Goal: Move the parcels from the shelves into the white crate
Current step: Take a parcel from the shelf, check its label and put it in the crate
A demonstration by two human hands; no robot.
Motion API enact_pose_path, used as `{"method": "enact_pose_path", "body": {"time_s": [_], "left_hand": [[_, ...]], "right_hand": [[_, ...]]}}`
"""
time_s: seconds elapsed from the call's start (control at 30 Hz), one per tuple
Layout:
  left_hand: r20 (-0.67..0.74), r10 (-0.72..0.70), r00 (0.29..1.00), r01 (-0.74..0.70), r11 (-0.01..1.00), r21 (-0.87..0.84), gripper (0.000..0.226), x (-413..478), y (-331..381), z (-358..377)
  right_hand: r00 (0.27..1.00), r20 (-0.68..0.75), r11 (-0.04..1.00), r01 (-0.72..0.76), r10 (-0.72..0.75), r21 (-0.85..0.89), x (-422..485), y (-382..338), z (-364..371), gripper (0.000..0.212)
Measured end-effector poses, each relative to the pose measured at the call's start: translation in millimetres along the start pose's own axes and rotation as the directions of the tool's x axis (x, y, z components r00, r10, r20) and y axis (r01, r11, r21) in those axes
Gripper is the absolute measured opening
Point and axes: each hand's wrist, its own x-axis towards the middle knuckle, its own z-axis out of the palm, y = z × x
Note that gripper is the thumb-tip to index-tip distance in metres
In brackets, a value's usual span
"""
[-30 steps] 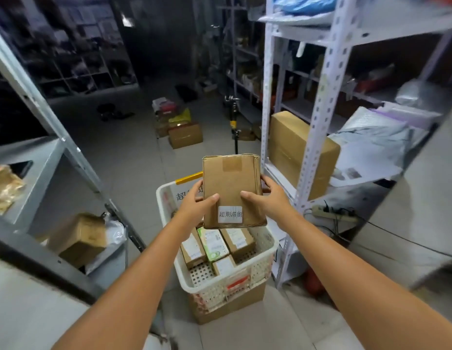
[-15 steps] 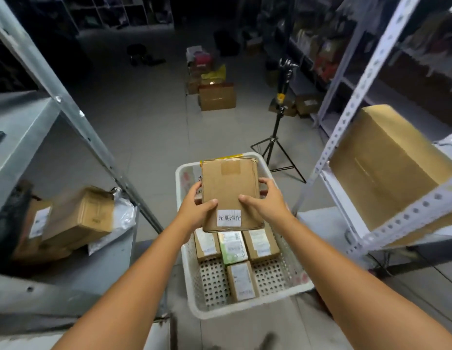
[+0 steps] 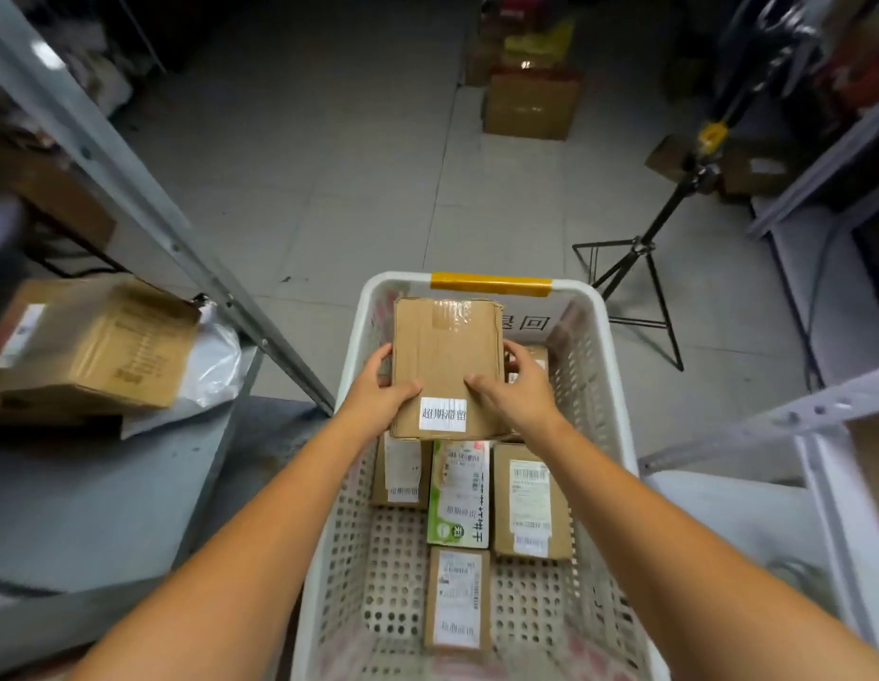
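Where it lay: flat brown cardboard parcel (image 3: 447,366), over far end of white perforated plastic crate (image 3: 350,346).
Long axis: ran along crate's length.
Left hand (image 3: 378,400): gripped left edge.
Right hand (image 3: 521,390): gripped right edge.

A grey tiled floor (image 3: 329,189) fills the upper half of the view. On it, to the right, stands a black tripod stand (image 3: 634,248), its three legs spread on the tiles and its pole leaning up toward the top right corner, with a yellow band (image 3: 712,132) around the pole partway up. Farther back in the middle sits a brown cardboard box (image 3: 531,105), with a blurred yellow bag (image 3: 540,41) behind it. A smaller brown box (image 3: 673,154) lies just behind the tripod pole.
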Motion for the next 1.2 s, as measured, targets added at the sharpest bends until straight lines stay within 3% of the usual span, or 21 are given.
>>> {"method": "enact_pose_path", "body": {"time_s": [0.33, 0.8, 0.97, 1.2], "left_hand": [[-0.058, -0.028, 0.998, 0.028, 1.000, 0.013, 0.075, 99.3, -46.0, 6.2], [-0.075, -0.049, 0.996, 0.053, 0.997, 0.062, 0.067, 165.8, -70.8, 13.2], [-0.054, -0.082, 0.995, 0.086, 0.992, 0.089, 0.067, 170.8, -68.0, 11.6], [-0.031, -0.144, 0.989, 0.147, 0.953, 0.263, 0.062, 148.0, -36.5, 3.0]], "right_hand": [[0.998, 0.020, 0.998, -0.059, 0.059, 0.005, 99.1, 60.7, 50.0, 0.072], [0.993, 0.016, 0.992, -0.120, 0.120, -0.028, 144.7, 89.1, 82.3, 0.078], [0.995, 0.030, 0.991, -0.095, 0.098, -0.090, 147.2, 89.1, 79.3, 0.079], [0.975, 0.182, 0.957, -0.075, 0.129, -0.279, 140.3, 51.1, 46.5, 0.067]]}}
